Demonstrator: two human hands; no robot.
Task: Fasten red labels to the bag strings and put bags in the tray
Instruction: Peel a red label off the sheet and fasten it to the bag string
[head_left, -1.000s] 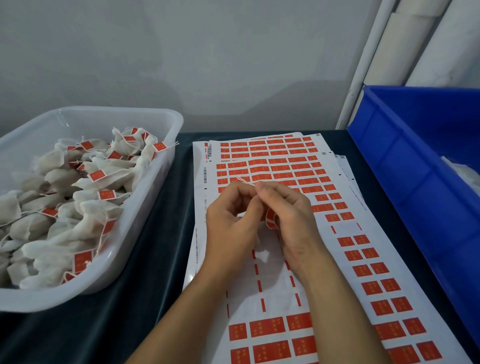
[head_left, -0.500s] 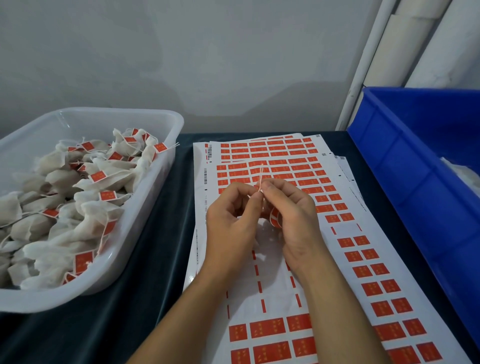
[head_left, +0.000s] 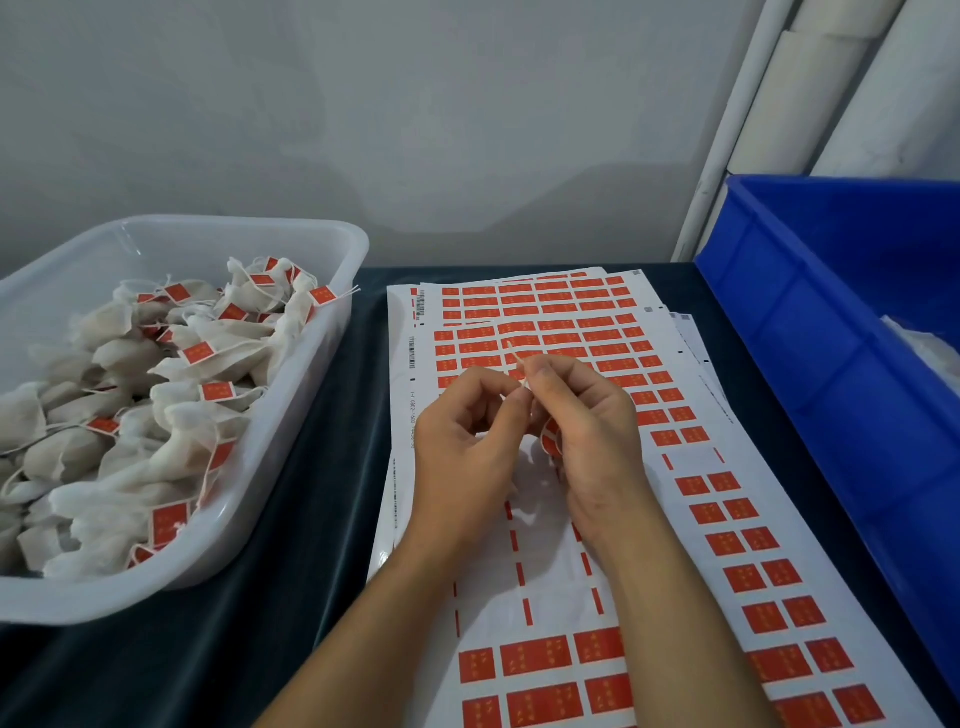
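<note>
Head view showed both hands raised together over the label sheets (head_left: 613, 332) at the centre of the dark table (head_left: 311, 467). Left hand (head_left: 462, 457) and right hand (head_left: 592, 441) met fingertip to fingertip, pinching a thin pale bag string (head_left: 515, 358) whose free end stuck up toward 11 o'clock. A red label (head_left: 549, 439) curled under the right hand's fingers; whether it touched the string could not be told, and the bag itself was hidden behind the hands. At 9 o'clock sat a clear plastic tray (head_left: 291, 415), heaped with white bags (head_left: 130, 415), many carrying red labels on their strings. At 3 o'clock stood a blue crate (head_left: 810, 364), with something pale and blurred just showing inside its far edge. Sheets lay stacked and overlapping, with many labels peeled from the near rows.
</note>
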